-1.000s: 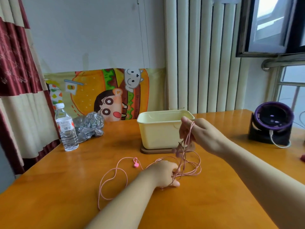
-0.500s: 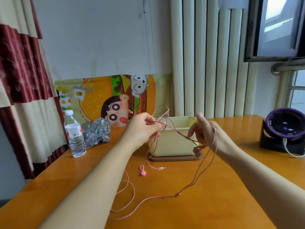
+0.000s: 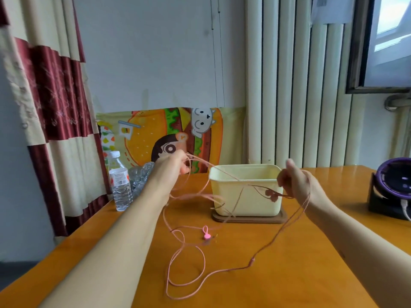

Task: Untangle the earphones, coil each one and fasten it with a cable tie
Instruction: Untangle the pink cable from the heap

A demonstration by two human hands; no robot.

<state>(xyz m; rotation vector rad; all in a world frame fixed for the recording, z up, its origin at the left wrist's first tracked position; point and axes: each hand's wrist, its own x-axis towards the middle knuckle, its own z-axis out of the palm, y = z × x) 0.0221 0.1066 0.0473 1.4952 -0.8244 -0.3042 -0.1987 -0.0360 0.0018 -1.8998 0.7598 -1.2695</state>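
A pink earphone cable [image 3: 201, 258] runs in loose loops over the orange table [image 3: 289, 274] and rises to both hands. My left hand [image 3: 175, 166] is raised at the left and pinches strands of the cable. To the right, my right hand [image 3: 298, 185] holds other strands, which drape over its wrist. The two earbuds [image 3: 271, 195] dangle just left of that hand, in front of the box. A small pink cable tie [image 3: 206, 232] lies on the table between my arms.
A cream plastic box [image 3: 244, 203] on a brown base stands at the middle back. A water bottle [image 3: 120, 185] and crumpled clear plastic [image 3: 142, 176] sit at the left rear. A purple and black device [image 3: 393, 187] with a white cord sits at the right edge.
Both hands rose off the table and moved apart, pulling the cable out between them. The left hand moved up and to the left. More cable now lies in long loops.
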